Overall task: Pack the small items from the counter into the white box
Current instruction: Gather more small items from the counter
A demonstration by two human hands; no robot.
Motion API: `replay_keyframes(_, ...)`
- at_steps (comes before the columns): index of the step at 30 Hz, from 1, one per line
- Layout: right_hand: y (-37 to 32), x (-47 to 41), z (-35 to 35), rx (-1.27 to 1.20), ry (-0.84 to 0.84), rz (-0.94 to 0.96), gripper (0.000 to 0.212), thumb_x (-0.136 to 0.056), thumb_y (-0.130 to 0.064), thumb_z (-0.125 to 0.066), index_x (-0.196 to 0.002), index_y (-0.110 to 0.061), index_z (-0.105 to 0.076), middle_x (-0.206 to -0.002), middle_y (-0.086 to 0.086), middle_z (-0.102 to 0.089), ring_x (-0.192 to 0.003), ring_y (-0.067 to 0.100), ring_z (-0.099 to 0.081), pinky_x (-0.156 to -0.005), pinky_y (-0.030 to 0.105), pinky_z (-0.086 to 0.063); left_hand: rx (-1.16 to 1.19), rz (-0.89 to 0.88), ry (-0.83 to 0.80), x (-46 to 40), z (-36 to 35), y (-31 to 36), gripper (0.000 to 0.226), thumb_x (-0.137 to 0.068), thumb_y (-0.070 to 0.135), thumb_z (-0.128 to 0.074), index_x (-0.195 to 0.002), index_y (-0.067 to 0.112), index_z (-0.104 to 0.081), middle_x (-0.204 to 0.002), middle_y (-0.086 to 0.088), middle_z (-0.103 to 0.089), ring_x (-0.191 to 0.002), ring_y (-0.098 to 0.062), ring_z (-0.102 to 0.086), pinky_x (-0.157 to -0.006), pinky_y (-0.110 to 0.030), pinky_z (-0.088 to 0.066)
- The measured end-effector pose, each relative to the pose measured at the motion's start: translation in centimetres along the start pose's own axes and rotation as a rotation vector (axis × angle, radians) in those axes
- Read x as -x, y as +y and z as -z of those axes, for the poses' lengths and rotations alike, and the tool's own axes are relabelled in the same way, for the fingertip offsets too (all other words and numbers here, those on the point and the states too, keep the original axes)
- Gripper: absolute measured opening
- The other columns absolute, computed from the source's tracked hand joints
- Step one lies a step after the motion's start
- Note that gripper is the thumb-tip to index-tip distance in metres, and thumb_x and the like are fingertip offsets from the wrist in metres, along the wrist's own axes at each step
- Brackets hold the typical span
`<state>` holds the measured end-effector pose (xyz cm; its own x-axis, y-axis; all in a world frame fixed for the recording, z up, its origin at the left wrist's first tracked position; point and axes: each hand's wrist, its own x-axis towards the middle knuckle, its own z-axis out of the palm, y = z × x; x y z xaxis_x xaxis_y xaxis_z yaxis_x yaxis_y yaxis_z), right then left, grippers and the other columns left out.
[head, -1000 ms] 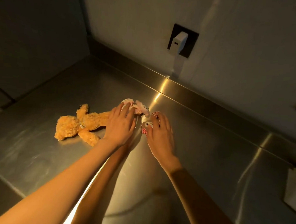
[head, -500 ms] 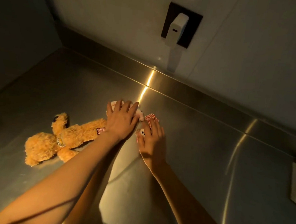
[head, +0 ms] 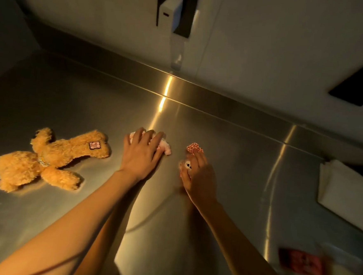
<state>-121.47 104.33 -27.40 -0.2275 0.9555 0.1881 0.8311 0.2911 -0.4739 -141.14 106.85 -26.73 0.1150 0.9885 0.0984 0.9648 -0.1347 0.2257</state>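
My left hand (head: 141, 154) lies over a small pink plush toy (head: 164, 148) on the steel counter (head: 71, 99), fingers spread across it. My right hand (head: 199, 177) grips a small toy with a white face (head: 187, 164) and a red-checked cloth bow (head: 193, 148) that sticks out past the fingertips. An orange teddy bear (head: 50, 158) lies flat on the counter to the left of both hands. The white box (head: 344, 189) shows partly at the right edge.
A wall with a white plug adapter (head: 171, 12) in a black socket runs behind the counter. A second black socket plate (head: 360, 84) sits further right. A red packet (head: 302, 263) and pale blurred items lie at the lower right.
My two hands have drawn apart: the right hand moved right with the bow toy in its fingers. The left stays on the pink plush. The view shifted right, showing more of the white box.
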Motion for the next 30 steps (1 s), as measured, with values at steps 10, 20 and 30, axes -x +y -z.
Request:
replay_keyframes(10,9.7,7.2,6.6,0.066,0.08,-0.145,0.047,-0.086,-0.026,-0.05,-0.129,-0.005,-0.054,-0.137,0.013,-0.051,-0.128,0.027,-0.045,-0.107,0.039,-0.034,-0.023,-0.154,-0.068,1.8,-3.1,13.8,0.048,-0.094,0.045,-0.033,-0.137,0.026,-0.043,-0.136,-0.006,-0.05,-0.129,-0.033,-0.037,-0.098,-0.052,-0.031)
replay_keyframes(20,19.4,11.4,12.9,0.121,-0.065,-0.131,0.058,-0.087,-0.027,-0.043,-0.143,-0.01,-0.037,-0.151,0.009,-0.033,-0.14,0.024,-0.026,-0.113,0.044,-0.023,-0.011,-0.119,-0.068,4.0,-5.9,27.8,0.052,-0.091,0.045,-0.031,-0.136,0.023,-0.047,-0.133,-0.008,-0.052,-0.127,-0.035,-0.041,-0.094,-0.052,-0.033)
replay_keyframes(30,27.5,15.0,18.8,0.09,-0.093,-0.13,0.056,-0.093,-0.027,-0.049,-0.145,-0.016,-0.031,-0.154,0.003,-0.027,-0.142,0.018,-0.02,-0.116,0.034,-0.013,-0.014,-0.131,-0.081,3.8,-7.7,36.7,0.054,-0.087,0.045,-0.033,-0.131,0.02,-0.052,-0.128,-0.01,-0.056,-0.122,-0.035,-0.047,-0.089,-0.05,-0.037)
